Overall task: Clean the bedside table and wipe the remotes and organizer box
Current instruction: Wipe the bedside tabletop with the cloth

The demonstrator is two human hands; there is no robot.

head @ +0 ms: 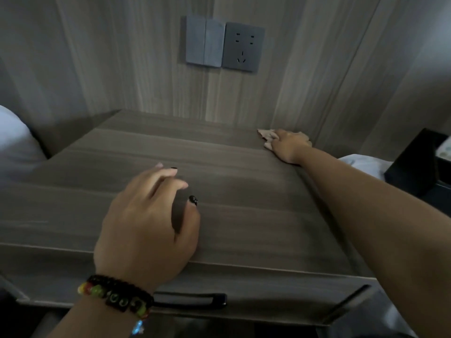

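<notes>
The bedside table (244, 172) has a grey wood-grain top with nothing standing on it. My right hand (288, 146) reaches to the far right corner and presses a small beige cloth (267, 135) flat against the top near the wall. My left hand (148, 220) hovers over the front middle of the table with its fingers loosely spread and nothing in it. A beaded bracelet sits on that wrist. No remotes are in view.
A grey wall switch (205, 41) and socket (244, 47) sit above the table. A black box (415, 164) stands at the right on white bedding. A white pillow (14, 142) lies at the left. A dark drawer handle (192, 300) runs along the front.
</notes>
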